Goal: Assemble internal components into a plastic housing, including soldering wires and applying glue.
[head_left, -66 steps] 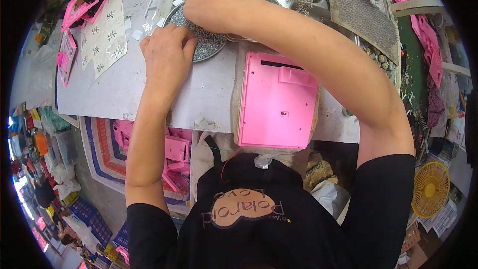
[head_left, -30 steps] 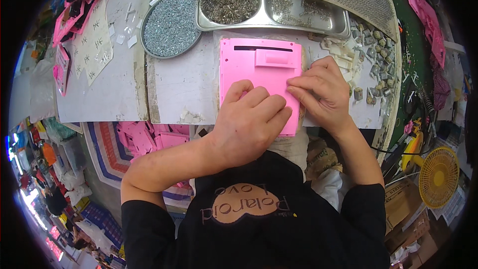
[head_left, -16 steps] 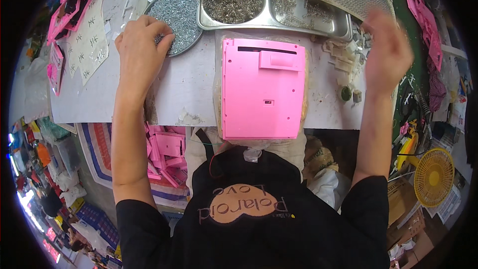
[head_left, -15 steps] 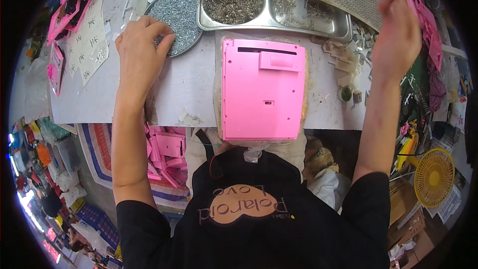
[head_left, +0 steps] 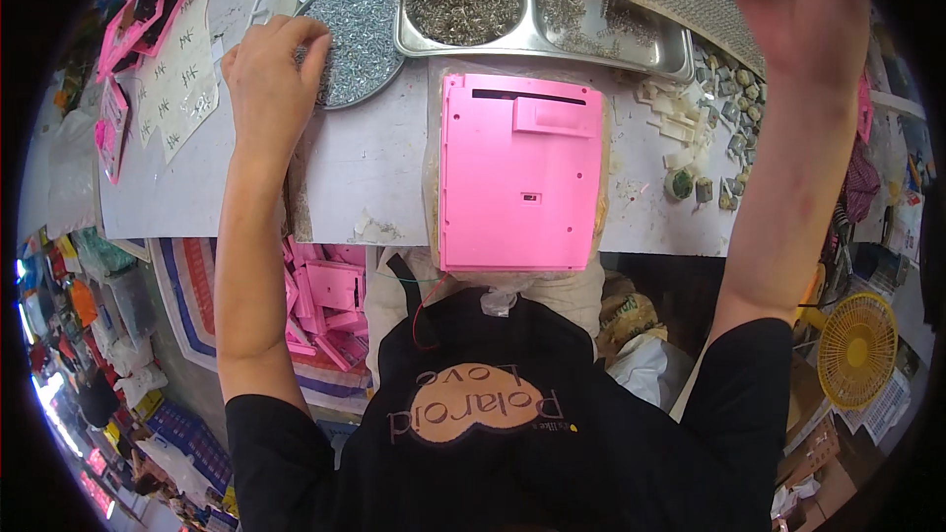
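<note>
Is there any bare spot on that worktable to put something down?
Yes: the white tabletop between the left hand and the pink panel, below the round screw dish. Right of the panel, small loose parts crowd the surface; the steel tray fills the back.

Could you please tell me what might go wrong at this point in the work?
The pink panel overhangs the table's near edge with neither hand on it, so it could slip off. The left hand digs in the round dish of screws, and may scatter some.

L hand (head_left: 268, 69) stretched fwd, fingers curled down; R hand (head_left: 793, 0) raised high, grip unclear.
</note>
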`<control>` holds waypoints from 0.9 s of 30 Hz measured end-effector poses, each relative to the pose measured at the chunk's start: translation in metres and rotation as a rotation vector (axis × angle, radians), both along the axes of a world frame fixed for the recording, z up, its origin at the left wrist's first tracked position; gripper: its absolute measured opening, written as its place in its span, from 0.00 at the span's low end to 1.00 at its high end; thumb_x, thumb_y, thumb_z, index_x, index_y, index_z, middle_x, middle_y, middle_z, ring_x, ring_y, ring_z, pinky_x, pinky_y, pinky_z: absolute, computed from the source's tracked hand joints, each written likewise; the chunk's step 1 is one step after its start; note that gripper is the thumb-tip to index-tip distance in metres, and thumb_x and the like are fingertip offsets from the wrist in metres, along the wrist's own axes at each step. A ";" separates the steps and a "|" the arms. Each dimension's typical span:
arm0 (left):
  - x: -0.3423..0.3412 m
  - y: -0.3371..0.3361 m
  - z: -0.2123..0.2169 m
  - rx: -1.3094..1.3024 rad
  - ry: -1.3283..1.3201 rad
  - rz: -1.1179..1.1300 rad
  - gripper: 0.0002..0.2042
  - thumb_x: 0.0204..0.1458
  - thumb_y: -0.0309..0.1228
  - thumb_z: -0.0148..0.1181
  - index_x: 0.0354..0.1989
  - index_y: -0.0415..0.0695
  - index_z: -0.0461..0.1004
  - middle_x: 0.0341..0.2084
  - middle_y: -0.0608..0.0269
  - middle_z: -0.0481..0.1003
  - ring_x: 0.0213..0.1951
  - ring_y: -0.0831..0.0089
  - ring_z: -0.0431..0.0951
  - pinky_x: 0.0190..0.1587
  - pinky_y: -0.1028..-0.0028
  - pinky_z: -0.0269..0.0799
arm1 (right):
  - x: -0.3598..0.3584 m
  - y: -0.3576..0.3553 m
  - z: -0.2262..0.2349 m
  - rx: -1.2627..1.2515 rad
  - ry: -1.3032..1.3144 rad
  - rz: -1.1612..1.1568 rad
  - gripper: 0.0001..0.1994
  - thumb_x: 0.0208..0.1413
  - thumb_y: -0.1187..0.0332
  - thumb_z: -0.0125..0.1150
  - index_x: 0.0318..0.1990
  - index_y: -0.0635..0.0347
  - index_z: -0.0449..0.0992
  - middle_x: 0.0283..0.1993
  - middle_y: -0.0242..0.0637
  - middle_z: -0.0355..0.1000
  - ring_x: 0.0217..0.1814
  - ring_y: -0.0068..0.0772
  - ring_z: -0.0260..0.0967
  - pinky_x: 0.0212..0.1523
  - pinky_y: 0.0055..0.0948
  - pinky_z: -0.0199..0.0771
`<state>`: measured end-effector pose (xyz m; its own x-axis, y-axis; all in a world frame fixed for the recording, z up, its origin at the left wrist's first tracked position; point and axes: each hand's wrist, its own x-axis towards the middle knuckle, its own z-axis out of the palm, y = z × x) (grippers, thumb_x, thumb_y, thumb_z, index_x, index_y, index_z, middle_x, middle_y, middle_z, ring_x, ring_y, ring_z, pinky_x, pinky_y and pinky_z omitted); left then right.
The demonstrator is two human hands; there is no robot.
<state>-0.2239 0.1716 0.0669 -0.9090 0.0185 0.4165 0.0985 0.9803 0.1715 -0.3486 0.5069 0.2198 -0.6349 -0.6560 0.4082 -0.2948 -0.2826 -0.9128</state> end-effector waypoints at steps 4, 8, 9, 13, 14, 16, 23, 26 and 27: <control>0.013 0.027 0.011 0.320 0.079 -0.044 0.06 0.57 0.30 0.64 0.39 0.44 0.83 0.35 0.60 0.82 0.36 0.65 0.80 0.41 0.68 0.73 | 0.061 0.014 -0.033 -0.215 -0.242 -0.141 0.18 0.67 0.62 0.53 0.57 0.63 0.71 0.29 0.28 0.69 0.32 0.24 0.62 0.45 0.28 0.66; 0.062 0.121 0.033 0.423 -0.008 -0.609 0.10 0.44 0.24 0.72 0.34 0.46 0.79 0.31 0.63 0.79 0.33 0.61 0.78 0.35 0.65 0.73 | 0.118 0.022 -0.035 -0.251 -0.239 -0.011 0.13 0.64 0.58 0.56 0.50 0.51 0.68 0.22 0.20 0.63 0.25 0.19 0.59 0.34 0.25 0.64; 0.069 0.133 0.043 0.467 -0.040 -0.654 0.09 0.44 0.24 0.72 0.34 0.44 0.79 0.30 0.62 0.78 0.31 0.61 0.77 0.35 0.65 0.73 | 0.127 0.022 -0.031 -0.246 -0.231 0.024 0.12 0.63 0.58 0.58 0.49 0.49 0.68 0.22 0.19 0.64 0.24 0.19 0.60 0.31 0.25 0.64; 0.079 0.147 0.042 0.550 -0.086 -0.715 0.10 0.42 0.23 0.72 0.33 0.42 0.78 0.30 0.61 0.77 0.31 0.61 0.77 0.34 0.65 0.74 | 0.145 0.020 -0.031 -0.268 -0.250 0.040 0.14 0.61 0.59 0.65 0.47 0.48 0.66 0.21 0.21 0.66 0.20 0.20 0.62 0.23 0.24 0.62; 0.079 0.147 0.042 0.549 -0.090 -0.726 0.10 0.42 0.23 0.72 0.33 0.41 0.78 0.30 0.61 0.77 0.31 0.61 0.76 0.34 0.65 0.74 | 0.145 0.019 -0.032 -0.271 -0.251 0.043 0.14 0.60 0.59 0.65 0.47 0.48 0.66 0.22 0.21 0.66 0.20 0.20 0.63 0.23 0.24 0.62; 0.078 0.148 0.045 0.555 -0.106 -0.734 0.11 0.41 0.23 0.72 0.33 0.42 0.78 0.30 0.61 0.77 0.31 0.61 0.76 0.34 0.65 0.74 | 0.146 0.015 -0.034 -0.275 -0.250 0.037 0.14 0.60 0.59 0.65 0.46 0.49 0.66 0.22 0.22 0.66 0.19 0.20 0.63 0.23 0.24 0.62; 0.075 0.142 0.052 0.511 -0.147 -0.760 0.11 0.41 0.23 0.71 0.34 0.41 0.77 0.29 0.60 0.76 0.31 0.60 0.76 0.35 0.66 0.74 | 0.146 0.009 -0.041 -0.258 -0.266 0.050 0.15 0.61 0.60 0.65 0.47 0.50 0.66 0.22 0.23 0.67 0.19 0.20 0.63 0.23 0.25 0.63; 0.073 0.144 0.052 0.468 -0.174 -0.806 0.11 0.41 0.22 0.71 0.34 0.40 0.77 0.29 0.59 0.76 0.31 0.61 0.75 0.36 0.65 0.74 | 0.148 0.012 -0.038 -0.224 -0.264 0.049 0.15 0.61 0.60 0.65 0.46 0.51 0.66 0.22 0.23 0.67 0.20 0.21 0.63 0.24 0.25 0.63; 0.071 0.146 0.053 0.474 -0.178 -0.822 0.11 0.42 0.22 0.71 0.34 0.40 0.77 0.29 0.59 0.76 0.32 0.60 0.76 0.36 0.66 0.74 | 0.149 0.013 -0.036 -0.215 -0.267 0.041 0.15 0.60 0.61 0.65 0.46 0.51 0.66 0.22 0.23 0.67 0.20 0.21 0.63 0.24 0.25 0.63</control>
<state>-0.1527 0.3175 0.1199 -0.7373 0.5428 0.4021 0.6578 0.4413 0.6104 -0.1996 0.5204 0.1836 -0.7125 -0.6006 0.3629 -0.0379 -0.4834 -0.8746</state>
